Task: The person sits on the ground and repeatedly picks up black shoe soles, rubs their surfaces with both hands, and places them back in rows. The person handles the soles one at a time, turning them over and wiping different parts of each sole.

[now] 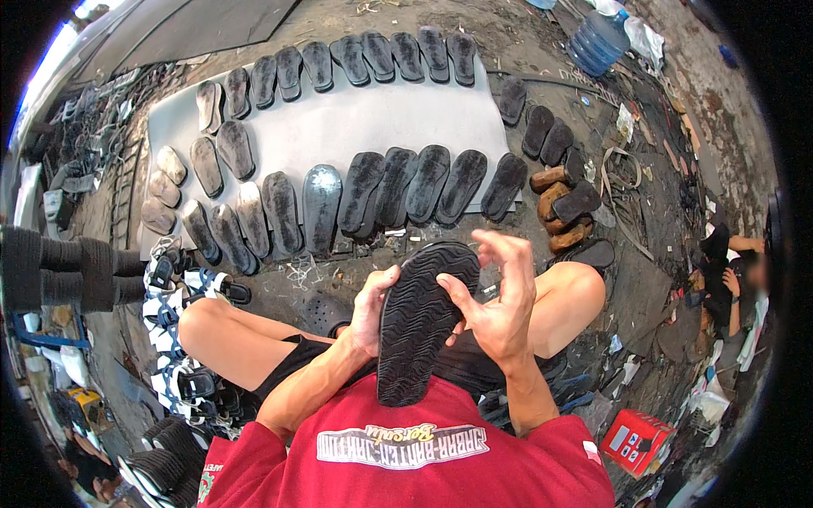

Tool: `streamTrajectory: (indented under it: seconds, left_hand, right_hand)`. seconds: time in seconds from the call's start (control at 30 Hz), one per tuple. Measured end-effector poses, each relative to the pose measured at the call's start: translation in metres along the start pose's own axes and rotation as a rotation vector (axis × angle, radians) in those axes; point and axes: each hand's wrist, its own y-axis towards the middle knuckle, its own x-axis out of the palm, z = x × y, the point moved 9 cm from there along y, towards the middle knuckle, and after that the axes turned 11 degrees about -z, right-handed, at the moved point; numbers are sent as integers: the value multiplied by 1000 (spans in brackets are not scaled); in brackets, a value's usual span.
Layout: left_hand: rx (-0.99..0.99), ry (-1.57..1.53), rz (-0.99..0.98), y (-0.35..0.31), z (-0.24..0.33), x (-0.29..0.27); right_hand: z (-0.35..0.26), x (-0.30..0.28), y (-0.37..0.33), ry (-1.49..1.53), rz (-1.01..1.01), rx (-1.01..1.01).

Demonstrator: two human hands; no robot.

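I hold a black rubber shoe sole (pixel 419 326) upright over my lap, its ridged tread facing me. My left hand (pixel 370 309) grips its left edge with the thumb on the tread. My right hand (pixel 500 296) is against the sole's right edge, thumb pressing on the tread, the other fingers curled and spread above it. My bare knees stick out to both sides.
Several dark soles (pixel 381 190) lie in rows on a grey sheet (pixel 339 127) on the dirt ground ahead. Sandals with straps (pixel 182 339) pile at my left. Brown soles (pixel 555 207) stack at right. A red box (pixel 635 440), a water jug (pixel 597 42) and a seated person (pixel 732 279) are at right.
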Motion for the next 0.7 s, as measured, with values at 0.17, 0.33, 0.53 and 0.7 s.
streamTrajectory:
  seconds: [0.17,0.33,0.53,0.7]
  left_hand:
    - [44,-182,68,-15,11,-34]
    - [100,201,-90,-2,40,22]
    - [127,439,63,-9,52,39]
    - [212,536,94,-21,64,32]
  right_hand:
    - [3,7,-9,176,-4,97]
    - [-4,7,-8,309,24,77]
    - [-17,4,-12,505,157,23]
    - [-28,1,1,317,78,102]
